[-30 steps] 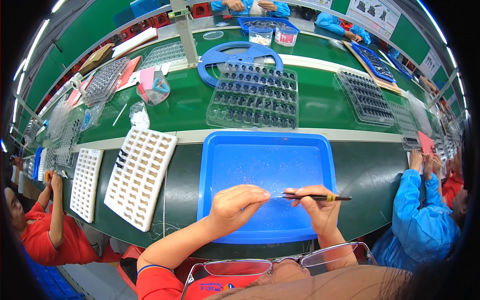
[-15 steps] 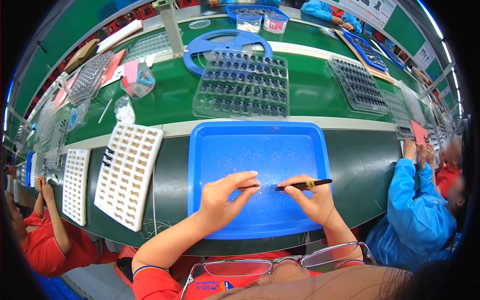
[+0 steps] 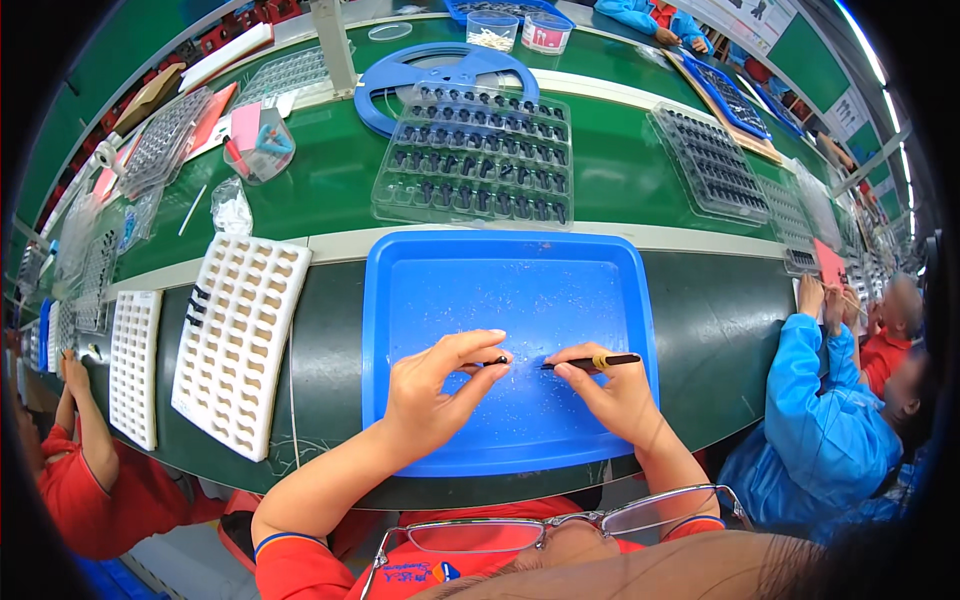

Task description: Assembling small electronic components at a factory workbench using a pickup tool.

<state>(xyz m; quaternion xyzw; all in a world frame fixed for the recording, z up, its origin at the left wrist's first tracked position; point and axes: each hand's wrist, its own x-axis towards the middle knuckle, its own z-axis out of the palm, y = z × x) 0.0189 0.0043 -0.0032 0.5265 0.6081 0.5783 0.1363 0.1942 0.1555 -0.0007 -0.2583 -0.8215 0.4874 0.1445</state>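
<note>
A small black part (image 3: 499, 360) is pinched between the thumb and fingertips of my left hand (image 3: 430, 392); its shape is mostly hidden. In my right hand (image 3: 618, 398) is a slim black pen-shaped tool with a gold band (image 3: 622, 359). Its thin tip points left at the small part, a short gap away. Both hands are over a shallow blue tray (image 3: 372, 330), whose bottom is sprinkled with pale specks and shavings. Left of this tray lies a white tray with rows of wavy slots (image 3: 240, 345), a few black parts sitting at its left edge.
A second white slotted tray (image 3: 135, 370) lies farther left. Beyond the blue tray are a clear blister tray of black parts (image 3: 480, 165), a blue reel (image 3: 380, 85) and a clear tub of tools (image 3: 268, 150). Co-workers sit on both sides, one in a blue jacket (image 3: 825, 400) at right.
The whole view has shifted slightly, so things sit a little left and higher. My left hand still pinches the black part, now tilted a little differently; the tool stays in my right hand.
</note>
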